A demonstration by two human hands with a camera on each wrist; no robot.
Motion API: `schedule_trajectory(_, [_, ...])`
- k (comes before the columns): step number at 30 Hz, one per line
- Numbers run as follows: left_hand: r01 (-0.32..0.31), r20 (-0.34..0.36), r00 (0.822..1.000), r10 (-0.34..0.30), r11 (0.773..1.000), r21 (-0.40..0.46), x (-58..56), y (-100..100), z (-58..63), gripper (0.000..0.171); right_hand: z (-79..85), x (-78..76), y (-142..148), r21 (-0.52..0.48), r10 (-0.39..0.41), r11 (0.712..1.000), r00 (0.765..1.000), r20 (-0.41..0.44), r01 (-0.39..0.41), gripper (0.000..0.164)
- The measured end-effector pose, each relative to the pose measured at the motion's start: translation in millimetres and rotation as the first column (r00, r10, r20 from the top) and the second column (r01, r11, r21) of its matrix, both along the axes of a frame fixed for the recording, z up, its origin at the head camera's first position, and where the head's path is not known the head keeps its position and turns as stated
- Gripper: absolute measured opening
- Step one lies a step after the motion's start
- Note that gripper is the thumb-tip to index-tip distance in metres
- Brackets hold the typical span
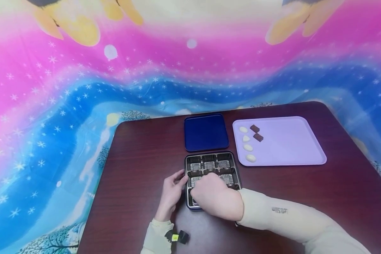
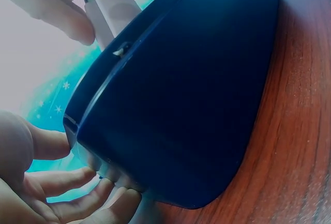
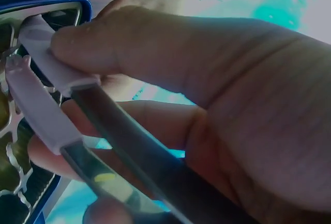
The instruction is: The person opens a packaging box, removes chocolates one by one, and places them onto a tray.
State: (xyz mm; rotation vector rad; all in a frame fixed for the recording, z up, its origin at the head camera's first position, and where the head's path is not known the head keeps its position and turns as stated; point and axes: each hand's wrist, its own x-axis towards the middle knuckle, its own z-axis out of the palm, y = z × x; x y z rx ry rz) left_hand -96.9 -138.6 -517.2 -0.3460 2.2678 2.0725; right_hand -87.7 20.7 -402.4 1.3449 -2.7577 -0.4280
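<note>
My left hand (image 1: 170, 195) rests its thumb and fingertips against the left side wall of a dark blue square box (image 2: 181, 100). A black insert with several compartments (image 1: 195, 165) fills the box. My right hand (image 1: 216, 195) is over the insert's front half, covering part of it. In the right wrist view this hand grips a pair of metal tongs (image 3: 139, 146) with pinkish-white tips, pointed down at the compartments near the rim. The thumb presses one arm and the fingers lie by the other. I cannot tell whether the tips hold anything.
A dark blue lid (image 1: 206, 132) lies behind the box. To its right is a lilac tray (image 1: 289, 141) bearing several white egg-shaped pieces (image 1: 248, 147) in a column and two brown blocks (image 1: 258, 137). All stand on a dark red-brown wooden table (image 1: 139, 158). A patterned cloth (image 1: 165, 63) hangs behind.
</note>
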Motion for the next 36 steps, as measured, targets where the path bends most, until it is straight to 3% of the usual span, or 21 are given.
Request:
schedule_trajectory(15, [-0.003,0.026,1.0,0.002,0.999,0.042,-1.9,-0.4,-3.4,0.042,-3.3,2.3,-10.8,0.072,-0.006,0.997,1.0,-0.018,0.008,0.008])
schedule_trajectory(28, [0.006,0.006,1.0,-0.006,0.999,0.044,-0.7,-0.6,-2.9,0.043,-3.7,-4.4,-4.6,0.032,0.07,0.997,0.997,-0.036,-0.069,0.005])
schedule_trajectory(36, [-0.005,0.013,1.0,0.005,0.999,0.043,-0.7,-1.1,-4.5,0.042,-4.6,-7.5,-1.4,0.02,0.091,0.996,0.996,-0.006,-0.091,0.015])
